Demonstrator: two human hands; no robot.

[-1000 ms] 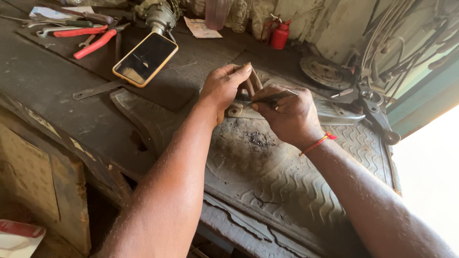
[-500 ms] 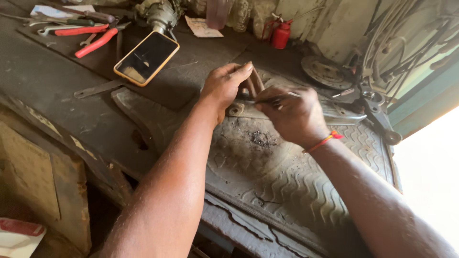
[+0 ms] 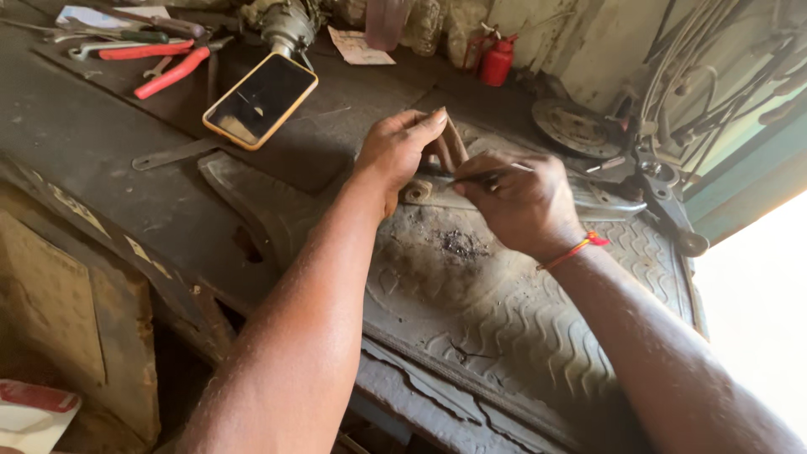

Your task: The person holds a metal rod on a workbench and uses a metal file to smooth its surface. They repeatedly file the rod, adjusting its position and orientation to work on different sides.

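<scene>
A dark, grimy wooden workbench (image 3: 109,160) runs below a stained wall, and a grey ribbed rubber mat (image 3: 538,328) covers its near right part. There is only the head view.

At the bench's middle, the left hand (image 3: 399,151) curls shut around a small reddish-brown, rod-like part (image 3: 450,145), thumb and fingers pinching it upright just above the mat. The right hand (image 3: 521,202), with a red thread at the wrist, is closed around a thin dark metal tool (image 3: 483,176) whose tip meets the part beside the left fingers. Under both hands lies a pale, long metal bracket (image 3: 601,202), touching the mat. A patch of dark grit (image 3: 461,244) sits on the mat just below.

Further back lie a phone in a yellow case (image 3: 261,101), red-handled pliers (image 3: 172,74) and a small red can (image 3: 498,60), all well apart from the hands.

The tool's tip works very near the left fingertips; if it slips off the small part, it could jab them. The part is held only by a pinch, so a hard push could twist it loose and drop it into the clutter.
</scene>
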